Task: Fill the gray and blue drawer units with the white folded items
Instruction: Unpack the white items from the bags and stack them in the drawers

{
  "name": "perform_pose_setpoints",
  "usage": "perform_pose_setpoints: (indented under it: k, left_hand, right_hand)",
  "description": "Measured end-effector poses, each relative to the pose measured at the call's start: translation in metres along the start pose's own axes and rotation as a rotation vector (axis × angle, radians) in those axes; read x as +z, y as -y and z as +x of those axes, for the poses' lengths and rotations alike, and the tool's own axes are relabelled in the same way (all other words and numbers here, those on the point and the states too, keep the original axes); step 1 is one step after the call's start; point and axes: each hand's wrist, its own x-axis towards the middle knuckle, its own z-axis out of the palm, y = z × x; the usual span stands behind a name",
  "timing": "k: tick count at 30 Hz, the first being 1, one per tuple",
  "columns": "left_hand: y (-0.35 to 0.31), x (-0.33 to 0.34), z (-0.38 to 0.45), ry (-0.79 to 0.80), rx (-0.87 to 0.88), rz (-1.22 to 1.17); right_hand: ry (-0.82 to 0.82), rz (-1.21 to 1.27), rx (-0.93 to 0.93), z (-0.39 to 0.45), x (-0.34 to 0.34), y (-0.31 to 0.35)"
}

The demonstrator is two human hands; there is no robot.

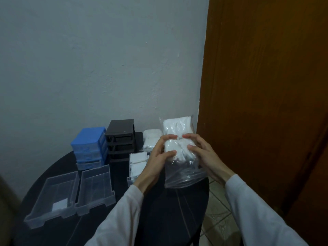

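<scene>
A clear plastic bag [179, 167] stuffed with white folded items [177, 126] is held upright above the round black table [159, 210]. My left hand [159, 155] grips its left side and my right hand [202, 151] grips its right side, fingertips nearly meeting across the front. The blue drawer unit [90, 146] stands at the back left with the dark gray drawer unit [121, 137] beside it. Two clear drawers lie pulled out on the table: the left drawer [53, 194] holds one white item [59, 205], the right drawer [96, 189] looks bare.
Another bag of white items [150, 141] sits behind my left hand. A third clear drawer [137, 166] filled with white folded items is partly hidden by my left wrist. A brown wooden door [266, 103] stands close on the right. Tiled floor [218, 210] shows past the table's right edge.
</scene>
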Motion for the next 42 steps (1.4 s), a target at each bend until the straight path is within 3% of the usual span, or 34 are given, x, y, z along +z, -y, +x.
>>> perform_pose_setpoints:
  k: [4, 11, 17, 24, 31, 35, 38, 42]
  left_hand:
    - [-0.005, -0.002, -0.001, -0.02, 0.016, 0.035]
    - [-0.003, 0.002, 0.002, -0.14, 0.074, 0.091]
    - [0.003, 0.007, 0.006, -0.228, 0.061, 0.093]
    - [0.012, 0.009, 0.002, -0.229, 0.099, 0.149]
    - [0.015, 0.009, 0.006, -0.345, 0.094, 0.2]
    - [0.012, 0.002, 0.005, -0.245, 0.155, 0.178]
    - [0.016, 0.003, -0.004, -0.133, 0.085, 0.141]
    - [0.024, -0.001, -0.012, -0.104, 0.025, 0.161]
  right_hand:
    - [0.009, 0.0, -0.019, -0.001, 0.0, 0.001]
    - [-0.121, -0.066, -0.125, 0.001, 0.005, -0.006]
    - [-0.215, -0.079, -0.071, 0.003, 0.006, -0.008]
    - [-0.113, -0.19, -0.054, -0.003, -0.001, -0.015]
    - [-0.18, -0.225, -0.089, -0.003, 0.001, -0.022]
    - [-0.16, -0.235, -0.047, -0.003, -0.001, -0.026]
    - [-0.263, -0.24, -0.049, 0.001, -0.004, -0.028]
    - [-0.296, -0.255, -0.065, 0.002, -0.006, -0.031]
